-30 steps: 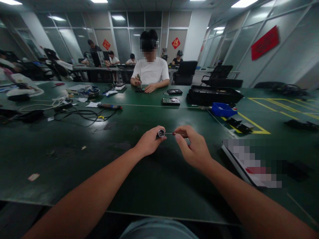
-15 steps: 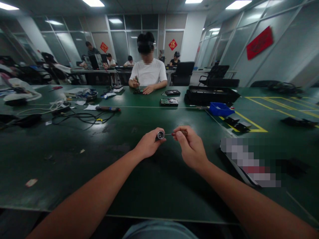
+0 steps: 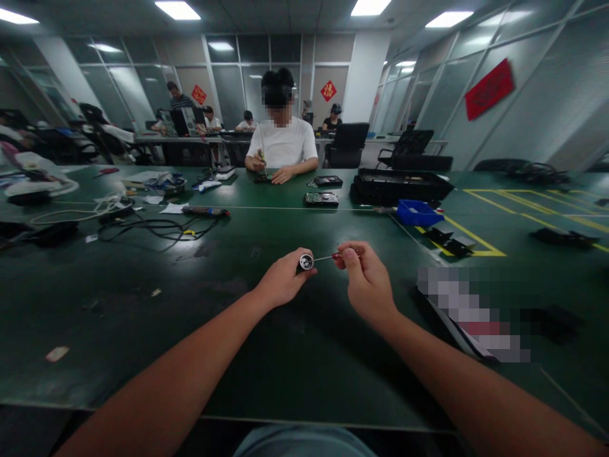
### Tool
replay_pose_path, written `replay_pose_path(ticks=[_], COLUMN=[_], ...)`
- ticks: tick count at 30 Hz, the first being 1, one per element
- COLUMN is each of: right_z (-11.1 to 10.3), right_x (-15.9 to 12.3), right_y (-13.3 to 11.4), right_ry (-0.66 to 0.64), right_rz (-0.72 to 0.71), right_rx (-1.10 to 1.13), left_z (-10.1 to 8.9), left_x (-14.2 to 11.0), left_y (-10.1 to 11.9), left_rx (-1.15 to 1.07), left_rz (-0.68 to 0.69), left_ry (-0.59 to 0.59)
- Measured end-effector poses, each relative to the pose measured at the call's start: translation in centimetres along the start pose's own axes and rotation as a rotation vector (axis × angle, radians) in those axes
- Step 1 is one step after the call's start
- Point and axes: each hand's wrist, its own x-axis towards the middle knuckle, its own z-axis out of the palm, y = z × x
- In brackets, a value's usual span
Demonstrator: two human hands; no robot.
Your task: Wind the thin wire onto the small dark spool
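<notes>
My left hand (image 3: pixel 284 279) is wrapped round a small dark cylindrical part (image 3: pixel 306 261). Its silver-rimmed round end faces me, with small details inside that are too fine to make out. A screwdriver (image 3: pixel 339 255) with a thin metal shaft and a reddish-brown handle is pinched in my right hand (image 3: pixel 368 279). The shaft points left, and its tip is at the opening of the cylinder. Most of the cylinder is hidden by my left fingers. Both hands are raised over the green table (image 3: pixel 304 355).
Across the table a person (image 3: pixel 281 149) in a white shirt works with a tool. Hard drives (image 3: pixel 321 199), a black tray (image 3: pixel 402 187) and a blue bin (image 3: pixel 419 212) lie ahead. A corded tool (image 3: pixel 205 211) and cables are at left; a blurred-out flat item (image 3: pixel 476 320) is at right.
My right hand has shifted slightly right, and more of the screwdriver's shaft slants down into the cylinder's opening. The view has tilted a little; my left hand keeps its grip.
</notes>
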Motion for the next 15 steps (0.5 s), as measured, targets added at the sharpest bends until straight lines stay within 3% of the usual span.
replay_pose_path(ticks=[10,15], right_z=[-0.15,-0.56], right_x=[0.36,0.64], right_y=[0.18,-0.50], right_ry=[-0.005,-0.062], right_rz=[-0.003,-0.044], right_rx=[-0.053,-0.247], left_z=[-0.10,-0.26], left_x=[-0.11,-0.15], left_y=[-0.03,-0.18], left_rx=[0.006,0.013], left_rz=[-0.012,-0.024], left_ry=[0.001,-0.023])
